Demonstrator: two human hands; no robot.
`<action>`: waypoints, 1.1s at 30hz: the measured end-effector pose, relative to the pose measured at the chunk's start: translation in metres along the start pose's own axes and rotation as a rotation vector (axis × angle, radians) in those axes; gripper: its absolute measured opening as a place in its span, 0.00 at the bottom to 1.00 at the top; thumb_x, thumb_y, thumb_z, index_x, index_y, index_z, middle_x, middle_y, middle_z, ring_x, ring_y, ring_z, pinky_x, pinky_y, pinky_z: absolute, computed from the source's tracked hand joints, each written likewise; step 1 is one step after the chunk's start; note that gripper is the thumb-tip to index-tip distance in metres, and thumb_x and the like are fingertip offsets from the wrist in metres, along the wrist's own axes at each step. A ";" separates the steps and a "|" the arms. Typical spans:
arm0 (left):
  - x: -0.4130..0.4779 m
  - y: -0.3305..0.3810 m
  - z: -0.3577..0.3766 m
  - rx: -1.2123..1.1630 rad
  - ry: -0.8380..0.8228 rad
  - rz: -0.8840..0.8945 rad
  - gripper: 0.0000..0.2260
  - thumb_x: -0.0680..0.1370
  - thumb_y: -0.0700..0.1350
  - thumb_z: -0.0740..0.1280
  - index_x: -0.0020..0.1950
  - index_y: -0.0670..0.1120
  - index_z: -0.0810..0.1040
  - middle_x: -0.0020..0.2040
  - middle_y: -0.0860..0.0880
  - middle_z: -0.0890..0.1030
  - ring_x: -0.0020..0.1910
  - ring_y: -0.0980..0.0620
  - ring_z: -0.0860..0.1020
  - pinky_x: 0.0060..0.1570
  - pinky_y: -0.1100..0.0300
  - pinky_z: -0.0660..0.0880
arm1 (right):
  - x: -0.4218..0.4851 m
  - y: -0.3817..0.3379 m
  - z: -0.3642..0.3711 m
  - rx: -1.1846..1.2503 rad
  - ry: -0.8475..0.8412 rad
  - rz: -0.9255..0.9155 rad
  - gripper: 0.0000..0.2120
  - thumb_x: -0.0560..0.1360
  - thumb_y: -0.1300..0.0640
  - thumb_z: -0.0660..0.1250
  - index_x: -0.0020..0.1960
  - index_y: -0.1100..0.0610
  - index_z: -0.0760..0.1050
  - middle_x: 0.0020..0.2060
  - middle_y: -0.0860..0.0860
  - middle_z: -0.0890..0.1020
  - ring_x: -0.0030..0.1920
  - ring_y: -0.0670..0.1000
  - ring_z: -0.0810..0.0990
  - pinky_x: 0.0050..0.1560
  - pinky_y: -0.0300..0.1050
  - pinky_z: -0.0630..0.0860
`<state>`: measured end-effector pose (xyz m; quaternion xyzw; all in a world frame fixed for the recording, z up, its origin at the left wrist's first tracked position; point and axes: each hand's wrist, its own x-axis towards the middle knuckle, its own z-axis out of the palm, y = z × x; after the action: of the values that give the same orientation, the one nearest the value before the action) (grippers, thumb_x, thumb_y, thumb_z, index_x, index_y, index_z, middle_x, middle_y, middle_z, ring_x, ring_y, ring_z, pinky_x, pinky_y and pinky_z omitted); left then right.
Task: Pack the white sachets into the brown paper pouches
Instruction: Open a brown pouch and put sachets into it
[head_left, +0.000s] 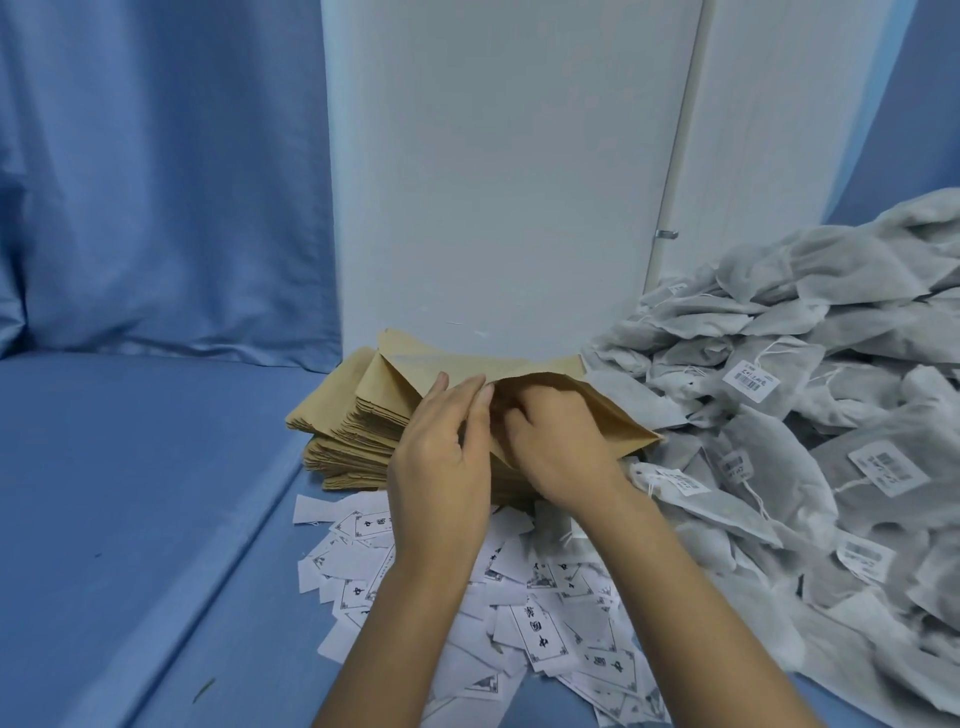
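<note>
Head view: flat brown paper pouch (566, 387) atop creased stack of same (348, 431), mouth spread, on blue-cloth counter (130, 493). Left grip (441, 457) w/ fingers straight, pressing upper lip. Right grip (561, 447) curled at mouth, hold can't tell. Soft white fibrous sachets (810, 322) heaped rt, tagged w/ strings.

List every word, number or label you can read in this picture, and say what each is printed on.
"中": on the framed paper slips; the next character looks like "国", the rest is too blurred to read.
Barcode labels on the sachets: digits too small and blurred to read.
Pouch: no print visible.
</note>
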<state>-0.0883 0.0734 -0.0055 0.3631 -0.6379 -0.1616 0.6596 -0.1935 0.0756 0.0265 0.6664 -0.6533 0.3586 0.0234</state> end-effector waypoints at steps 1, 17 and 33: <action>0.000 -0.002 0.001 -0.030 0.011 -0.017 0.11 0.79 0.44 0.64 0.58 0.44 0.81 0.57 0.53 0.80 0.67 0.59 0.70 0.59 0.78 0.62 | -0.009 0.003 0.003 0.030 0.160 -0.083 0.10 0.75 0.61 0.56 0.41 0.61 0.75 0.37 0.55 0.80 0.39 0.55 0.76 0.41 0.47 0.71; 0.007 0.004 -0.007 -0.261 0.350 -0.139 0.11 0.81 0.45 0.61 0.61 0.54 0.76 0.53 0.73 0.69 0.66 0.62 0.69 0.63 0.68 0.68 | -0.024 0.057 0.028 -0.352 0.296 -0.163 0.17 0.63 0.69 0.67 0.52 0.66 0.77 0.51 0.60 0.80 0.57 0.62 0.76 0.61 0.48 0.66; 0.012 0.001 -0.007 -0.303 0.398 -0.192 0.11 0.81 0.48 0.61 0.61 0.52 0.78 0.46 0.81 0.71 0.65 0.64 0.70 0.60 0.74 0.67 | 0.031 0.063 0.028 -0.217 0.152 0.174 0.16 0.73 0.70 0.56 0.31 0.57 0.58 0.31 0.50 0.70 0.35 0.53 0.72 0.34 0.42 0.62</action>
<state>-0.0800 0.0677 0.0047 0.3436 -0.4268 -0.2424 0.8006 -0.2406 0.0258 -0.0059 0.5718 -0.7398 0.3358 0.1137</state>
